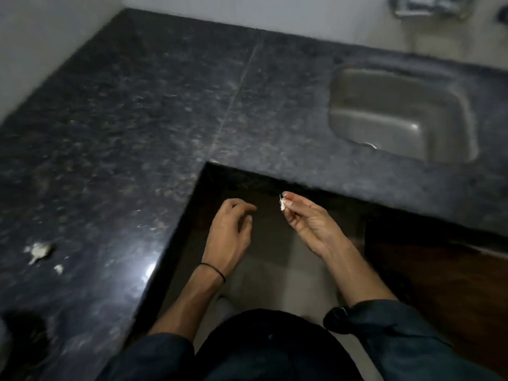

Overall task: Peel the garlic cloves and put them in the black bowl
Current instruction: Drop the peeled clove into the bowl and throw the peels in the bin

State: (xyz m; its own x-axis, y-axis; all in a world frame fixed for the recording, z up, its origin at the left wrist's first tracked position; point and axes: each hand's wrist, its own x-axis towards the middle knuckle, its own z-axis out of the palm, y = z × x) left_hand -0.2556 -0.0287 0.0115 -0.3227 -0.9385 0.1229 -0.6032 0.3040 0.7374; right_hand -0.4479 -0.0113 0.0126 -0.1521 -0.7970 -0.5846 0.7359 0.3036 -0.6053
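One big, dark, speckled stone counter (137,119) bends in an L shape around the person. One shiny grey metal sink (357,86) is set into it on the right, far from both hands. A dark, blurry shape (22,325) sits at the near left end of the counter, and I cannot tell what it is.

There are two hands, and both hang in the air in front of the counter's edge, apart from each other. The left hand (229,229) has loosely curled fingers with nothing in them. It has one thin black band (214,270) on its wrist. The right hand (308,218) points up and pinches one small white garlic bit (282,204) at its fingertips (288,198). The bit sticks out toward the left hand but does not touch it. It is too small to tell if it is skin or clove.

Two white garlic scraps lie on the counter far to the left, well away from the hands. One is bigger (38,250) and one is tiny (58,268), and they lie near each other.
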